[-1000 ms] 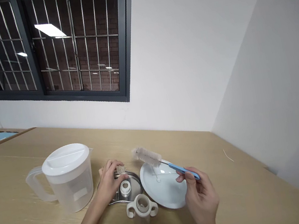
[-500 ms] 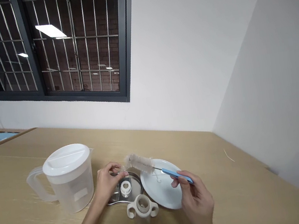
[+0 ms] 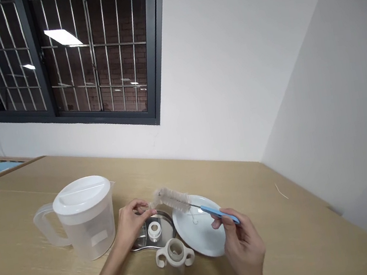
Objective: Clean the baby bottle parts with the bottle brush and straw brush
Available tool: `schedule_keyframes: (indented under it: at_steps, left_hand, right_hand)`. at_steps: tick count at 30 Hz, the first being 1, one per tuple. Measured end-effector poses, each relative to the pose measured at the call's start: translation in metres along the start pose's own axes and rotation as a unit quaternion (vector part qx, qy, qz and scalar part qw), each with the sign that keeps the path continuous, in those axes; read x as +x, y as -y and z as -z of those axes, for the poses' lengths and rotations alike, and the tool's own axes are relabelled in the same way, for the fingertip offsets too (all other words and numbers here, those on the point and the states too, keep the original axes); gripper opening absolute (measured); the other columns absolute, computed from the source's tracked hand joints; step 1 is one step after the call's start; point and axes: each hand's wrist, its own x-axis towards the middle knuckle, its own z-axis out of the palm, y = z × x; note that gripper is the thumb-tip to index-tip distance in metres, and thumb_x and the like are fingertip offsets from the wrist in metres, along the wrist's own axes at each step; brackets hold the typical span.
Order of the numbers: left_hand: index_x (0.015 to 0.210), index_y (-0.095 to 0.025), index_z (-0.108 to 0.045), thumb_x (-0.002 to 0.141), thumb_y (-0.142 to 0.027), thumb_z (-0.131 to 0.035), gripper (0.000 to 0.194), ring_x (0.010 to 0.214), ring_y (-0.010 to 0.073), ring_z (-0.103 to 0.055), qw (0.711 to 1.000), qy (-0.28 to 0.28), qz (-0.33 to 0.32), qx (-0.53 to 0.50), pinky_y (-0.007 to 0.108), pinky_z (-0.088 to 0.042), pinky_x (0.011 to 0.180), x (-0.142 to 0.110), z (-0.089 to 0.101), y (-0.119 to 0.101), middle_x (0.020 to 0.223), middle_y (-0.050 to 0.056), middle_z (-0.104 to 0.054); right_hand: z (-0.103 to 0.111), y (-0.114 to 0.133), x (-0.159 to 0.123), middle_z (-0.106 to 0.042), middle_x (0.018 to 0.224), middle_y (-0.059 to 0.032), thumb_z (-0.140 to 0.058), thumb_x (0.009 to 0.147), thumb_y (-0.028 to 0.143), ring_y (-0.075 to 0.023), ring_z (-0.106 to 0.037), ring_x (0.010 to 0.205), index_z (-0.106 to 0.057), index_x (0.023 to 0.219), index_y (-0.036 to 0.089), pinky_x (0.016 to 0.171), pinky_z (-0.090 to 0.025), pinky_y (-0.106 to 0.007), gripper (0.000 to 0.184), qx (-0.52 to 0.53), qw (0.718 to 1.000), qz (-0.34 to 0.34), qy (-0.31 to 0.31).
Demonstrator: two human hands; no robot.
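My right hand (image 3: 243, 239) is closed around the blue handle of a bottle brush (image 3: 174, 199), whose pale bristles point left above the tray and plate. At the brush tip, the fingers of my left hand (image 3: 132, 220) pinch a small translucent piece (image 3: 152, 204), which may be a bottle nipple; it is too blurred to be sure. Below, a white ring-shaped bottle collar (image 3: 154, 231) rests on a metal tray (image 3: 166, 220). In front of the tray stands an open clear baby bottle (image 3: 175, 256) with two cream handles. A white plate (image 3: 202, 236) lies on the right, partly behind my right hand.
On the left stands a translucent pitcher (image 3: 87, 222) with a white lid. The wooden table (image 3: 306, 229) reaches back to the wall, below a barred window (image 3: 97, 53). A thin pale strand (image 3: 281, 191) lies at the right.
My right hand and the brush have shifted slightly right. The left hand keeps its pinch in nearly the same place, and the things on the table have stayed put.
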Motion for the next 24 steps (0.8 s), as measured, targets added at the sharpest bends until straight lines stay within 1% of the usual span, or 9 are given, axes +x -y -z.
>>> schedule_keyframes:
  at_steps: [2, 4, 5, 8, 10, 13, 15, 20, 24]
  left_hand:
    - [0.082, -0.018, -0.071, 0.059, -0.050, -0.081, 0.041, 0.067, 0.0205, -0.063, 1.000, 0.000, 0.012, -0.028, 0.031, -0.047, 0.067, 0.001, 0.000, -0.001, 0.066, 0.001, -0.067]
    - [0.082, -0.016, -0.070, 0.057, -0.048, -0.083, 0.042, 0.068, 0.0194, -0.064, 0.992, 0.007, 0.042, -0.116, 0.029, -0.048, 0.067, 0.002, 0.000, -0.002, 0.070, 0.002, -0.069]
    - [0.083, -0.015, -0.069, 0.058, -0.047, -0.084, 0.042, 0.068, 0.0179, -0.064, 0.982, 0.015, 0.062, -0.178, 0.028, -0.049, 0.066, 0.002, 0.000, -0.001, 0.072, 0.003, -0.070]
    - [0.086, -0.013, -0.068, 0.068, -0.045, -0.080, 0.039, 0.061, 0.0102, -0.059, 0.923, 0.053, 0.133, -0.356, 0.020, -0.046, 0.057, 0.003, 0.000, 0.000, 0.075, 0.003, -0.070]
    - [0.085, -0.012, -0.067, 0.072, -0.044, -0.078, 0.036, 0.057, 0.0067, -0.056, 0.877, 0.072, 0.184, -0.439, 0.016, -0.045, 0.052, 0.002, 0.000, 0.001, 0.077, 0.004, -0.069]
    - [0.082, -0.012, -0.065, 0.076, -0.040, -0.076, 0.031, 0.057, 0.0070, -0.058, 0.814, 0.079, 0.245, -0.521, 0.017, -0.048, 0.051, 0.001, -0.004, 0.000, 0.081, 0.006, -0.070]
    - [0.081, -0.013, -0.065, 0.080, -0.038, -0.073, 0.027, 0.057, 0.0078, -0.059, 0.789, 0.078, 0.265, -0.549, 0.018, -0.049, 0.051, -0.001, -0.007, -0.002, 0.081, 0.006, -0.070]
    - [0.082, -0.013, -0.065, 0.084, -0.035, -0.068, 0.023, 0.059, 0.0100, -0.062, 0.766, 0.075, 0.280, -0.574, 0.021, -0.054, 0.054, -0.004, -0.012, -0.006, 0.080, 0.005, -0.070]
    - [0.081, -0.013, -0.064, 0.083, -0.031, -0.070, 0.019, 0.056, 0.0102, -0.062, 0.754, 0.065, 0.278, -0.592, 0.021, -0.054, 0.055, -0.005, -0.010, -0.010, 0.074, 0.005, -0.069]
  right_hand:
    - [0.001, 0.001, 0.002, -0.066, 0.072, -0.0032, -0.057, 0.093, 0.033, -0.0197, -0.068, 0.075, -0.063, 0.103, 0.017, 0.069, -0.053, -0.031, 0.020, -0.012, 1.000, -0.005, -0.013]
    - [0.001, 0.005, 0.005, -0.066, 0.072, -0.0032, -0.058, 0.092, 0.036, -0.0199, -0.068, 0.076, -0.063, 0.101, 0.017, 0.071, -0.053, -0.031, 0.022, -0.008, 0.999, -0.020, -0.037]
    - [0.001, 0.007, 0.006, -0.066, 0.071, -0.0029, -0.059, 0.092, 0.038, -0.0198, -0.068, 0.075, -0.063, 0.101, 0.017, 0.070, -0.053, -0.031, 0.024, -0.002, 0.998, -0.033, -0.052]
    - [0.001, 0.014, 0.008, -0.067, 0.067, -0.0019, -0.060, 0.090, 0.043, -0.0190, -0.068, 0.070, -0.061, 0.100, 0.017, 0.069, -0.053, -0.031, 0.028, 0.031, 0.993, -0.077, -0.082]
    - [0.000, 0.015, 0.008, -0.067, 0.067, -0.0018, -0.061, 0.089, 0.045, -0.0187, -0.068, 0.068, -0.061, 0.100, 0.017, 0.070, -0.054, -0.032, 0.030, 0.059, 0.990, -0.097, -0.085]
    - [0.000, 0.012, 0.005, -0.068, 0.069, -0.0025, -0.063, 0.088, 0.045, -0.0203, -0.069, 0.072, -0.061, 0.102, 0.017, 0.076, -0.055, -0.037, 0.032, 0.102, 0.984, -0.122, -0.079]
    - [-0.001, 0.010, 0.004, -0.069, 0.072, -0.0031, -0.064, 0.088, 0.045, -0.0214, -0.070, 0.075, -0.061, 0.104, 0.017, 0.078, -0.055, -0.040, 0.032, 0.124, 0.980, -0.136, -0.074]
    - [-0.003, 0.008, 0.003, -0.070, 0.073, -0.0039, -0.063, 0.088, 0.045, -0.0199, -0.070, 0.071, -0.060, 0.104, 0.017, 0.078, -0.055, -0.040, 0.032, 0.153, 0.976, -0.147, -0.055]
    - [-0.004, 0.008, 0.003, -0.071, 0.073, -0.0049, -0.062, 0.089, 0.043, -0.0194, -0.070, 0.072, -0.061, 0.101, 0.017, 0.075, -0.056, -0.036, 0.029, 0.127, 0.983, -0.129, -0.039]
